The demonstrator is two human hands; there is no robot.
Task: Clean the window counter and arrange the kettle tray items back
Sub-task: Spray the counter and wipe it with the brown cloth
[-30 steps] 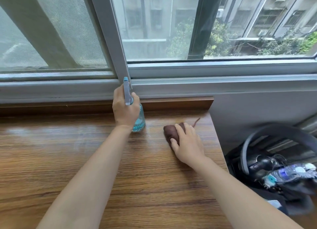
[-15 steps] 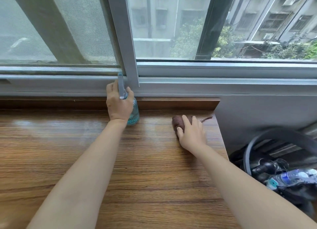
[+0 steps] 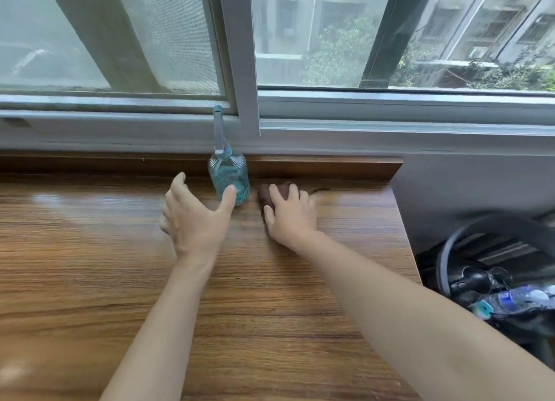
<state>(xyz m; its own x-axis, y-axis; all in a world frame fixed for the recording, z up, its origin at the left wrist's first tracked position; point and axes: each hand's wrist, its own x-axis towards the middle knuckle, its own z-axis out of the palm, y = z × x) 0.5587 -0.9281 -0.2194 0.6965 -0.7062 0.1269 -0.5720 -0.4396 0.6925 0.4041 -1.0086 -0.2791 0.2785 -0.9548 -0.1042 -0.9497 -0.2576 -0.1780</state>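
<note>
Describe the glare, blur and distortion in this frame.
Head view: daylight glare sheens the wooden counter at left; the right hand on the brown cloth is motion-smeared; the spray bottle stays sharp; wide-angle bowing curves the window frame.

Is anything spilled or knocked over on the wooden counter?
Nothing stands out. The spray bottle stands upright at the back of the counter, and no puddle shows. The right hand presses a brown cloth flat; the left hand is open beside the bottle.
</note>
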